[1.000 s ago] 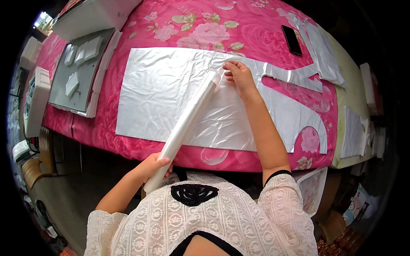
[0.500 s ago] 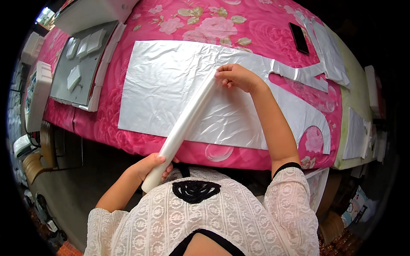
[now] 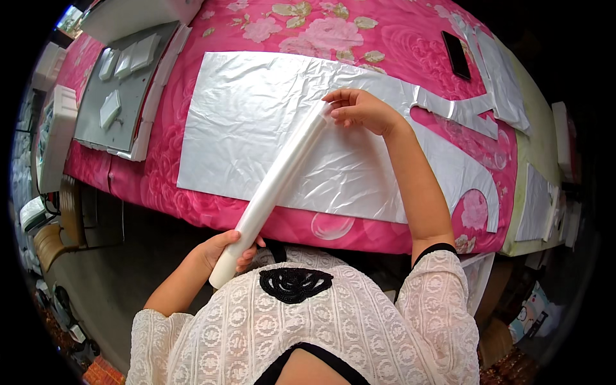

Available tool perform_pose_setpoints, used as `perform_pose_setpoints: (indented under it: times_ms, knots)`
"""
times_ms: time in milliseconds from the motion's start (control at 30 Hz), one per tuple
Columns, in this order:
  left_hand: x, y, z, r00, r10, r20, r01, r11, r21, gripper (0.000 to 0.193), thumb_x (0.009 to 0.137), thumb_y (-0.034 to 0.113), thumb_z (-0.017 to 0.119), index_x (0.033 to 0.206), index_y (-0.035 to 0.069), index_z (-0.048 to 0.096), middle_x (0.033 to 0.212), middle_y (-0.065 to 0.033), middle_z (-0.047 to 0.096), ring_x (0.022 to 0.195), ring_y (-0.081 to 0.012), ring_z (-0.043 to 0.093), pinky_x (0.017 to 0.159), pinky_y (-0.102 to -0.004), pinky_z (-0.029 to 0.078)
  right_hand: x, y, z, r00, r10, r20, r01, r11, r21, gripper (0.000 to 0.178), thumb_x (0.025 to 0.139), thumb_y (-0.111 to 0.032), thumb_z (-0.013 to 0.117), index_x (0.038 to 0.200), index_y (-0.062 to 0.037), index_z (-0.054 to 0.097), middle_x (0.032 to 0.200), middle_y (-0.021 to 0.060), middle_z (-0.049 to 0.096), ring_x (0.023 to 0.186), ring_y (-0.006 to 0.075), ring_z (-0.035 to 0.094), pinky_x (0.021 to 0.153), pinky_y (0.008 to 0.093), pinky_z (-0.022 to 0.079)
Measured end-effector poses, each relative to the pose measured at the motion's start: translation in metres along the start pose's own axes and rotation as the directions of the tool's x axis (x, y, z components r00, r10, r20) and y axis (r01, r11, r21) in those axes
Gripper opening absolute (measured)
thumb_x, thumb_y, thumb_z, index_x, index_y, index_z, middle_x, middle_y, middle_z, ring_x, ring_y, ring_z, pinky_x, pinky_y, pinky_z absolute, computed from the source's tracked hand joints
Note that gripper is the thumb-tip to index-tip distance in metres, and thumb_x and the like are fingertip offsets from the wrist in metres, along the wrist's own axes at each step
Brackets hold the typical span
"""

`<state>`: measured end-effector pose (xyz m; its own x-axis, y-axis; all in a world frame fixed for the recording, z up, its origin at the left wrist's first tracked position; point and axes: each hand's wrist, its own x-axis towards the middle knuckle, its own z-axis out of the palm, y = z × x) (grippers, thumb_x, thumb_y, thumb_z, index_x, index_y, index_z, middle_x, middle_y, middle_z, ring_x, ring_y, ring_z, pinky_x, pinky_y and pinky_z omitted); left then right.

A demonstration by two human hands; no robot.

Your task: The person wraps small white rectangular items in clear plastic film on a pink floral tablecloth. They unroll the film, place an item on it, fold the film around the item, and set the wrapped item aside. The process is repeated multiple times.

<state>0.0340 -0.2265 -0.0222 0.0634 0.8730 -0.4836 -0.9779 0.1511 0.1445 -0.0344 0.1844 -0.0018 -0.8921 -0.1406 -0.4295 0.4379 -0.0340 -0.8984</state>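
A long, shiny white plastic roll (image 3: 269, 189) slants from near my body up over the table. My left hand (image 3: 226, 251) wraps round its lower end. At its far end, my right hand (image 3: 360, 110) holds the tip between thumb and fingers, the other fingers curled. Beneath the roll lies a flat white plastic bag (image 3: 234, 115), creased and glossy, with handle-shaped cut-outs at its right end. The roll crosses over the bag's middle and hides part of it.
The table wears a pink floral cover (image 3: 160, 192). A black phone (image 3: 455, 55) lies at the far right, near more folded white plastic (image 3: 500, 77). Several small white packets (image 3: 138, 54) rest on a grey board (image 3: 90, 122) at left. A wooden chair (image 3: 54, 244) stands lower left.
The view has shifted slightly. Both hands keep hold of the roll at about the same places, and my right-hand fingers have moved a little at its tip.
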Motion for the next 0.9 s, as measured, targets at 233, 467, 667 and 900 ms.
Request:
perform_pose_setpoints:
  times_ms: [233,467,667,900]
  knots:
    - [0.001,-0.008,-0.018,0.986,-0.018,0.166,0.045,0.986,-0.159,0.06,0.081,0.048,0.061,0.111,-0.002,0.05,0.07,-0.0066,0.051,0.057,-0.0141,0.05,0.05,-0.0295,0.045,0.007,0.004,0.005,0.996,0.059,0.073,-0.059,0.998,0.005,0.035,0.077,-0.013,0.072,0.107,-0.0028,0.056,0.089,0.0019,0.06,0.072,0.0083,0.059,0.057,0.0178,0.046]
    - [0.002,-0.014,-0.021,0.98,-0.016,0.198,0.055,0.98,-0.193,0.06,0.081,0.049,0.06,0.109,-0.003,0.05,0.07,-0.0071,0.051,0.057,-0.0144,0.051,0.051,-0.0284,0.047,0.01,0.002,0.009,0.986,0.122,0.115,-0.122,0.993,-0.007,0.024,0.081,-0.02,0.069,0.097,-0.0041,0.059,0.076,-0.0014,0.057,0.064,0.0064,0.056,0.055,0.0176,0.044]
    - [0.008,-0.014,-0.019,0.982,0.021,0.19,-0.01,0.998,-0.056,0.072,0.077,0.056,0.062,0.115,-0.003,0.049,0.07,-0.0074,0.052,0.056,-0.0131,0.051,0.05,-0.0269,0.046,0.011,0.003,0.016,1.0,0.017,0.006,-0.016,0.99,-0.14,0.018,0.084,-0.023,0.066,0.084,-0.0052,0.062,0.07,-0.003,0.056,0.061,0.0052,0.051,0.056,0.0198,0.041]
    - [-0.015,-0.012,-0.011,0.999,-0.048,-0.014,0.049,0.994,0.094,0.074,0.073,0.054,0.067,0.116,-0.005,0.05,0.077,-0.0095,0.058,0.061,-0.0135,0.056,0.057,-0.0262,0.049,0.007,0.019,-0.067,0.935,-0.13,-0.331,0.069,0.979,-0.19,0.017,0.084,-0.023,0.066,0.085,-0.0064,0.063,0.068,-0.0043,0.055,0.061,0.0041,0.048,0.057,0.0186,0.037]
